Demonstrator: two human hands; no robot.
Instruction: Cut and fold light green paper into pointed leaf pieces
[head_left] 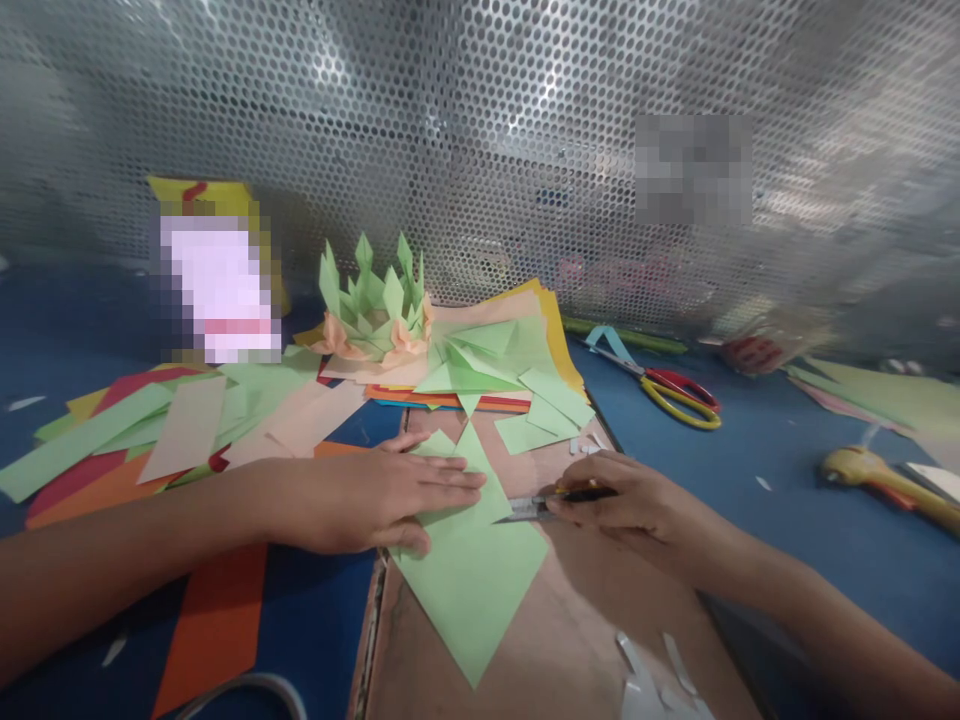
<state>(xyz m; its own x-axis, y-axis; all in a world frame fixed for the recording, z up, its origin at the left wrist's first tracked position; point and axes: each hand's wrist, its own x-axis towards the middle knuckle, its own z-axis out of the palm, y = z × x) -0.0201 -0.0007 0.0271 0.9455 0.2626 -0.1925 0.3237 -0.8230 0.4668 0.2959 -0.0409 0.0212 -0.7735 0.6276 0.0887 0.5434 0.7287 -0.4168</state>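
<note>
Your matt board (585, 590), perhaps cardboard though blurred, carries smooth matt paper (472, 595); the cutter blade (523, 510) over the board is bright metal. Behind the board you face glossy metallic sheeting (450, 150); right of it, smooth plastic scissor handles (671, 378).

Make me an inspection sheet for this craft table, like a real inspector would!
Surface: blue tabletop, brown board on it.
Job's things: green paper on the board; cutter, blade by the paper.
Clutter: coloured paper pieces, scissors, white scraps.
Hands: left hand lies flat on green paper; right hand grips the cutter.
Cables: none certain; a white curved thing is cut off by the frame.
Surroundings: perforated metallic sheet behind.
</note>
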